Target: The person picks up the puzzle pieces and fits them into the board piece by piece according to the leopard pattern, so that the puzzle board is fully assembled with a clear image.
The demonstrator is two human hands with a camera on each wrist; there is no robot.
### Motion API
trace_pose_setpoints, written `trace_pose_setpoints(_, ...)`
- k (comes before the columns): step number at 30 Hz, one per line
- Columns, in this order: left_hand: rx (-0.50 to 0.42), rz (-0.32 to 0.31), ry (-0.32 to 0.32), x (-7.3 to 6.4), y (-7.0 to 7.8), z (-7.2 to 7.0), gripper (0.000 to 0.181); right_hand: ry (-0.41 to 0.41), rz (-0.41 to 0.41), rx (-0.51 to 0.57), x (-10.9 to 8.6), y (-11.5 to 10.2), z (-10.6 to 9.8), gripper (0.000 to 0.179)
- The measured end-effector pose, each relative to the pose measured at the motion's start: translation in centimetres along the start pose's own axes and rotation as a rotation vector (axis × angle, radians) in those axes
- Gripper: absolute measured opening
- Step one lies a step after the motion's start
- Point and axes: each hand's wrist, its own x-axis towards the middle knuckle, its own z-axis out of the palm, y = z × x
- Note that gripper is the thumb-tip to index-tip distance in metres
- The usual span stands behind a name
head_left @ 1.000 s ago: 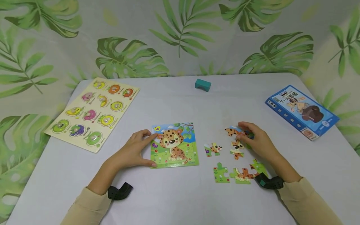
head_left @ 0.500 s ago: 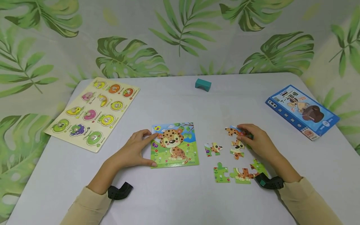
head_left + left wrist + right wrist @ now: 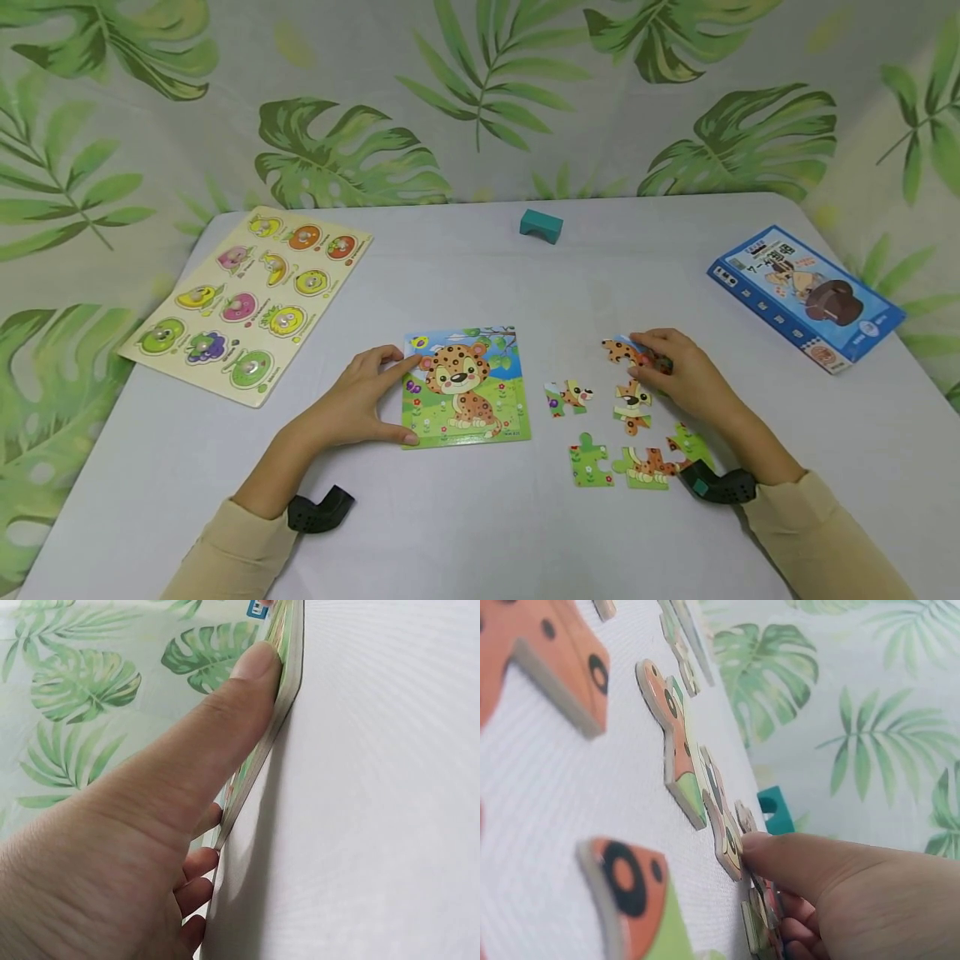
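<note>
A square leopard puzzle board [image 3: 465, 386] lies flat on the white table [image 3: 480, 533]. My left hand [image 3: 375, 400] holds its left edge, thumb at the near corner and fingers at the far corner. In the left wrist view the thumb [image 3: 225, 735] presses the board's edge [image 3: 291, 682]. My right hand [image 3: 667, 371] pinches a spotted orange-and-blue puzzle piece [image 3: 619, 351] lying on the table. Several loose pieces lie around it: a face piece [image 3: 632, 406], a small one [image 3: 567, 397], a green one [image 3: 589, 460] and a spotted one [image 3: 645, 467].
A fruit peg board [image 3: 251, 300] lies at the left. A teal block [image 3: 541, 225] stands at the back middle, and a blue box [image 3: 806, 296] sits at the right. Leaf-print cloth hangs behind and beside the table.
The right hand's fingers shifted slightly on the pieces, and the face piece slid a little nearer. The left hand and the board have not moved.
</note>
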Motion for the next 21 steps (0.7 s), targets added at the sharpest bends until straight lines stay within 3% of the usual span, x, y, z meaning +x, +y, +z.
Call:
trace_pose_setpoints(11,0.000,0.003,0.000,0.0,0.0,0.0,0.104,0.075,0.011,0.027,-0.2,-0.9,-0.2,0.052)
trace_pose_setpoints(15,-0.002,0.001,-0.004,0.0,0.0,-0.1,0.104,0.130,-0.061,0.033,-0.2,-2.1,-0.7,0.046)
trace_pose_setpoints(21,0.003,-0.003,-0.010,0.0,0.1,-0.2,0.105,0.151,-0.186,0.051,0.3,-5.8,-1.2,0.046)
